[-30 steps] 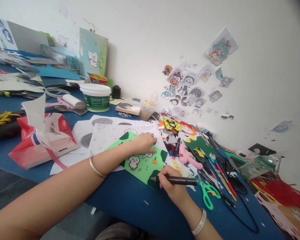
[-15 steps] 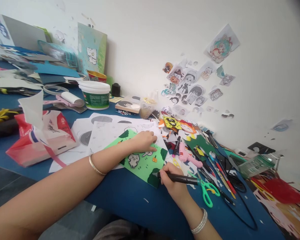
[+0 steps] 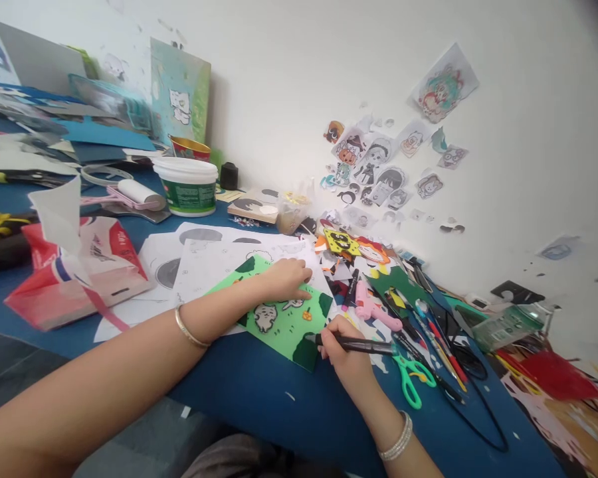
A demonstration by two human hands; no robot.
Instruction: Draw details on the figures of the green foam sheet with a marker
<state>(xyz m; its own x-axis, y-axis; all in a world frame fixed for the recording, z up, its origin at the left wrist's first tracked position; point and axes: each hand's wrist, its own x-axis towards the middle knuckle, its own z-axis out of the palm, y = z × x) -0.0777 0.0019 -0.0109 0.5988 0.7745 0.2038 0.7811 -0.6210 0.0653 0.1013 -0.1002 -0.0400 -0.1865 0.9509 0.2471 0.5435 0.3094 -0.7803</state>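
Note:
A light green sheet (image 3: 279, 335) with dark green corner patches, small white characters and orange flowers lies at the table's front edge, partly over white drawn papers (image 3: 204, 265). My left hand (image 3: 286, 279) rests flat on its upper part, fingers spread. In my right hand (image 3: 341, 345) is a black marker (image 3: 366, 345), its tip at the dark green patch (image 3: 306, 348) in the sheet's lower right corner. Green-handled scissors (image 3: 411, 378) lie just right of my right hand.
A red and white tissue pack (image 3: 80, 272) and a white-lidded tub (image 3: 187, 189) stand on the left. On the right are a pink glue gun (image 3: 373, 309), pens, paper cutouts and a black cable (image 3: 483, 418). Drawings hang on the wall behind.
The marker tip and my right hand have shifted slightly up along the dark green corner patch. My left hand stays on the sheet. The whole view has moved slightly.

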